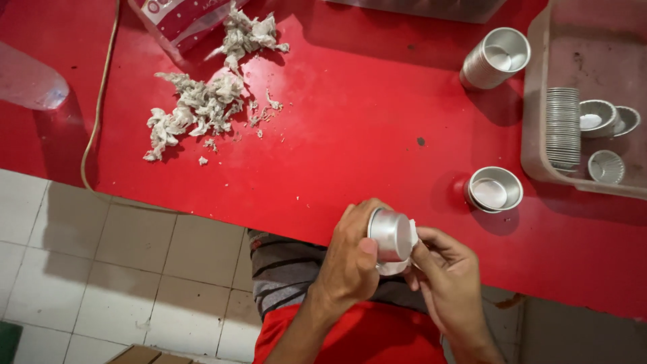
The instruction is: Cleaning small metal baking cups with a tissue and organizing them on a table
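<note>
My left hand [350,259] grips a small round metal cup [391,234], held on its side just below the red table's front edge [337,168]. My right hand [448,276] presses a bit of white tissue [394,267] against the cup's bottom and side. Both hands are close together over my lap, above striped cloth and red fabric.
Two short stacks of metal cups stand on the table, one near [495,189] and one farther back [495,58]. A clear plastic bin [536,135] at right holds more cups. Shredded dirty tissue [202,104] lies at the left, with a tan cord [101,101] and a plastic bottle [27,81].
</note>
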